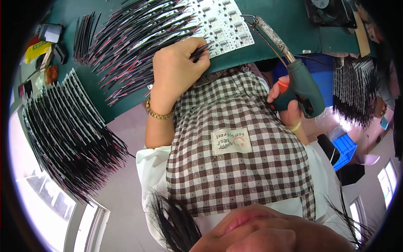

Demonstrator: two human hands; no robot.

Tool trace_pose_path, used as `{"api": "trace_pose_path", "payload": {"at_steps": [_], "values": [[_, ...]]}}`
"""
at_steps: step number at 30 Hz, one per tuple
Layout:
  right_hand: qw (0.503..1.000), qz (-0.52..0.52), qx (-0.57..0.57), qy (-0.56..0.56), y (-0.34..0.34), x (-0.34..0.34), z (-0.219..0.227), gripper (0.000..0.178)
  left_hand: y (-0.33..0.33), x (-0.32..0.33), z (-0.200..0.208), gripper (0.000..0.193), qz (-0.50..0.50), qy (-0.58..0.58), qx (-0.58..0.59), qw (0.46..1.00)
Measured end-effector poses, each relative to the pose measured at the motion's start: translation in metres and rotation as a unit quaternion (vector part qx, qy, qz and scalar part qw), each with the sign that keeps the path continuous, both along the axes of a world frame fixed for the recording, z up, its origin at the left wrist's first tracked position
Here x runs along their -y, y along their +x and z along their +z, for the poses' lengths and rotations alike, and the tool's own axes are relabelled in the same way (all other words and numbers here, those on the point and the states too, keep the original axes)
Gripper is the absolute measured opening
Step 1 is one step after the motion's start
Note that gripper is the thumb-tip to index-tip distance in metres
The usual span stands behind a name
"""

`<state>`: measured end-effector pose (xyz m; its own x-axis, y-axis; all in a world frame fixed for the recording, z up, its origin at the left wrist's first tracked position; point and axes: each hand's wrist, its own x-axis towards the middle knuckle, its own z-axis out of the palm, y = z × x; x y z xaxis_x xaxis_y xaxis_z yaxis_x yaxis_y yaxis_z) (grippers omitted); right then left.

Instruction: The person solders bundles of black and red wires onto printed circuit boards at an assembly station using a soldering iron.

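My left hand [178, 63], with a gold bracelet at the wrist, is closed round a few dark wires [200, 51] at the near edge of a white circuit board panel [224, 27]. Rows of black and red wires [138, 46] fan leftward from the panel and cover much of it. In my right hand [291, 114] is a dark green soldering gun [308, 90], fingers wrapped round its grip near an orange trigger. Its metal barrel points up and left, and the tip stands by the panel's right edge. Whether the tip touches the panel, I cannot tell.
The panel lies on a green tabletop [277, 10]. Finished-looking wired board strips [63, 113] hang off the left side, and more wired strips [354, 86] hang at the right. A black fan [331, 14] stands far right. Loose black wires [86, 35] lie far left. A blue crate [346, 151] sits lower right.
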<state>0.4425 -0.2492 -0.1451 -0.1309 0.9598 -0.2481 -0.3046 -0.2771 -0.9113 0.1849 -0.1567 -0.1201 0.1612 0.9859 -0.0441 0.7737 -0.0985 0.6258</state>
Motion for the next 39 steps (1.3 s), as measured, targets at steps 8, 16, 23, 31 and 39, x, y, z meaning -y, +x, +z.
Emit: {"api": "trace_pose_path", "payload": {"at_steps": [8, 16, 23, 31, 39], "values": [[0.996, -0.036, -0.055, 0.063, 0.003, -0.021, 0.008, 0.062, 0.008, 0.013, 0.022, 0.022, -0.144, 0.094, 0.015, 0.985], [0.983, -0.041, -0.151, 0.093, -0.020, -0.127, 0.066, 0.049, -0.115, -0.066, 0.128, 0.028, 0.273, 0.343, 0.220, 0.871], [0.980, -0.015, -0.160, 0.116, -0.043, -0.146, 0.118, 0.049, -0.241, -0.132, 0.117, 0.024, 0.226, 0.195, -0.196, 0.934], [0.973, -0.032, -0.196, 0.115, -0.011, -0.165, 0.115, 0.046, -0.060, -0.230, 0.165, 0.024, -0.046, 0.245, -0.140, 0.958], [0.971, -0.004, -0.212, 0.110, 0.027, -0.173, 0.117, 0.047, 0.027, -0.279, 0.160, 0.024, -0.013, 0.044, -0.400, 0.915]]}}
